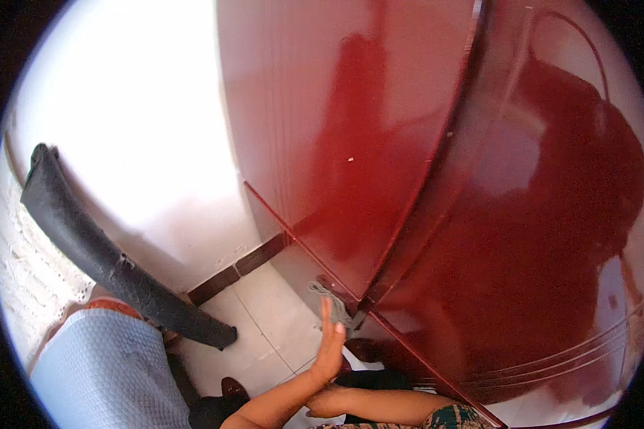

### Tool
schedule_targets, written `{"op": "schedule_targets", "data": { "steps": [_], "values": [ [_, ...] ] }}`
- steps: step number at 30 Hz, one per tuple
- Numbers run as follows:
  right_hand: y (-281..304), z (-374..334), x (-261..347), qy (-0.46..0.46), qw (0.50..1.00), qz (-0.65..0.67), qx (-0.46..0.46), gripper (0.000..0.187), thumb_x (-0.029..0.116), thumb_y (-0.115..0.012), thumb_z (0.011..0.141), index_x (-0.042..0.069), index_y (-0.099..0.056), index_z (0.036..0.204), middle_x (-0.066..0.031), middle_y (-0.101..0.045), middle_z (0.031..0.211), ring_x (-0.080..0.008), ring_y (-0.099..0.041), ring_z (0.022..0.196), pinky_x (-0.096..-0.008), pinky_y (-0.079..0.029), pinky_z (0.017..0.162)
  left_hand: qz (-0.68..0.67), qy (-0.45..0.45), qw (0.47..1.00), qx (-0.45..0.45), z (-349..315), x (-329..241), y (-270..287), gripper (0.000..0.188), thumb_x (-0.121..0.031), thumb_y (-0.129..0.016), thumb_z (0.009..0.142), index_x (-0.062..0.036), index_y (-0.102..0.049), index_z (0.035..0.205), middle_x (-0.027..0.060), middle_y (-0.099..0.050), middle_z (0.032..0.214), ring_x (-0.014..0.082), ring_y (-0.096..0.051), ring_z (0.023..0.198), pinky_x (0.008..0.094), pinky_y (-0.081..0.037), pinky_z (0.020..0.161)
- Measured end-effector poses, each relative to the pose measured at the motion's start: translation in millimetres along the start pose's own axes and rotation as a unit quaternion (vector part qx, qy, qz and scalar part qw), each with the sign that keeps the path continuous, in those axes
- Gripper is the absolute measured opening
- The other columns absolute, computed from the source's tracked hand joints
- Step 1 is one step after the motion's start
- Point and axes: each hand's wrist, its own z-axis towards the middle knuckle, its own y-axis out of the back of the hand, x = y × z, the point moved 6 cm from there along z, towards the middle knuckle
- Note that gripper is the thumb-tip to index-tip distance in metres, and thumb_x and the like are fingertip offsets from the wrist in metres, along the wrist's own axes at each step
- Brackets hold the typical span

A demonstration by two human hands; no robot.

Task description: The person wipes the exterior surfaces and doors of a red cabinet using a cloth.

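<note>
My left hand point(329, 347) reaches up from the lower edge, fingers extended, with a grey cloth point(338, 309) against its palm side. The cloth meets the low edge of a glossy dark-red cabinet point(350, 222), close to the corner where two panels join. Lower down, my right hand point(325, 402) lies beside and partly behind my left forearm. Its fingers are hidden there, so what it holds, if anything, does not show. The right forearm comes in from the right, with a patterned sleeve at its end.
At the left is a long black padded armrest point(114, 261), worn in places, above a seat covered with light-blue textured cloth point(107, 372). White lace point(32, 264) hangs beside it. A white wall point(143, 129) with dark-red skirting point(240, 268) meets the pale tiled floor point(254, 318).
</note>
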Motion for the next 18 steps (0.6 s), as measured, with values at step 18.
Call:
{"op": "schedule_targets", "data": {
  "steps": [18],
  "values": [
    [-32, 45, -52, -0.039, 0.993, -0.072, 0.081, 0.03, 0.022, -0.057, 0.079, 0.004, -0.065, 0.102, -0.0158, -0.064, 0.11, -0.0339, -0.062, 0.095, -0.0439, -0.05, 0.08, -0.187, 0.163, 0.969, -0.01, 4, 29, -11, 0.089, -0.06, -0.036, 0.092, 0.0012, -0.002, 0.146, 0.0131, -0.01, 0.153, 0.0237, -0.014, 0.14, 0.0356, -0.011, 0.114]
  ]
}}
